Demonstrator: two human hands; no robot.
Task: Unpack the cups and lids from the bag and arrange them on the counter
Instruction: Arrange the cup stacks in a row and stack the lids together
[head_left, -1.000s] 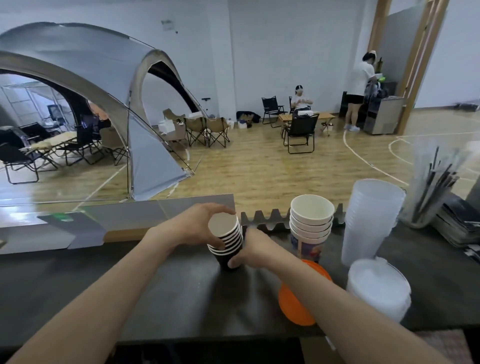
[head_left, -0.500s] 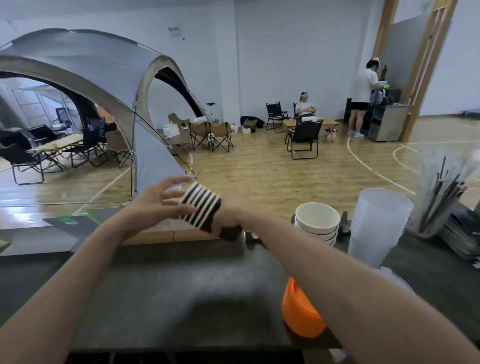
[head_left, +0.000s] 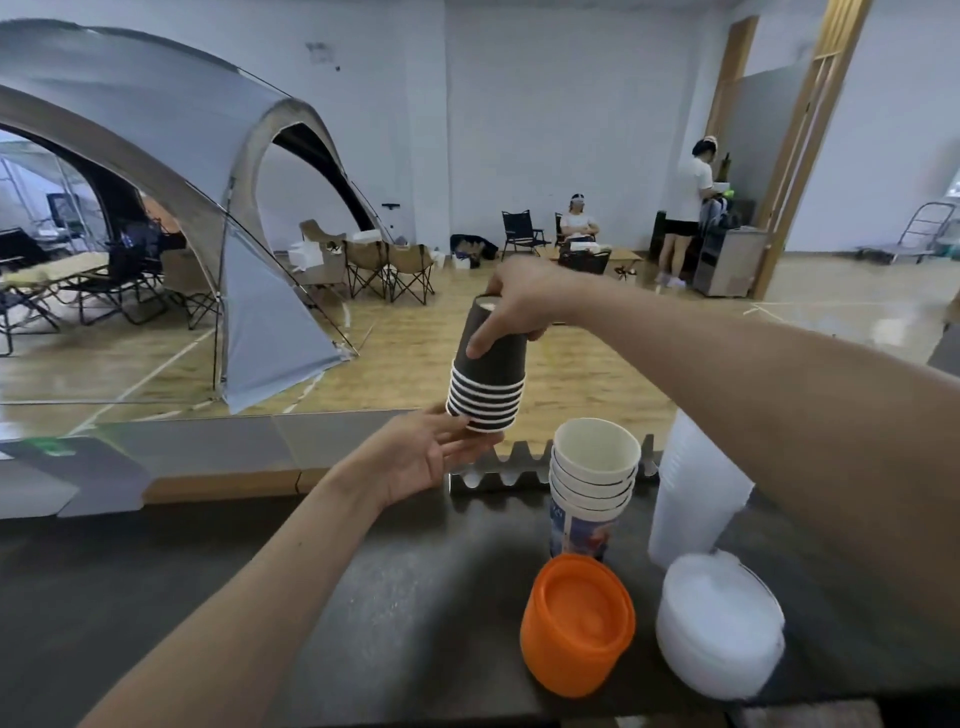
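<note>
Orange lids (head_left: 576, 623) sat nearest on the dark counter (head_left: 363, 597) at 5 o'clock, with white lids (head_left: 719, 623) just beside them to the right. Paper cups (head_left: 592, 467) stood stacked upright at 12 o'clock of the orange lids. Clear cups (head_left: 696, 493) stood at 12 o'clock of the white lids.

Black cups (head_left: 488, 374) were mid-view, a nested stack held upside down in the air above the counter's far edge. The left hand (head_left: 431, 457) lay at 6 o'clock of the stack, palm up, fingers straight and touching the lowest rims. The right hand (head_left: 519, 306) was at 12 o'clock of it, thumb and fingers wrapped round the top cup's base end.

Far off were a grey tent (head_left: 156, 156) at 10 o'clock, folding chairs (head_left: 389, 270) at 12, a seated person (head_left: 579, 223) at 1 and a standing person (head_left: 685, 208) at 2.
</note>
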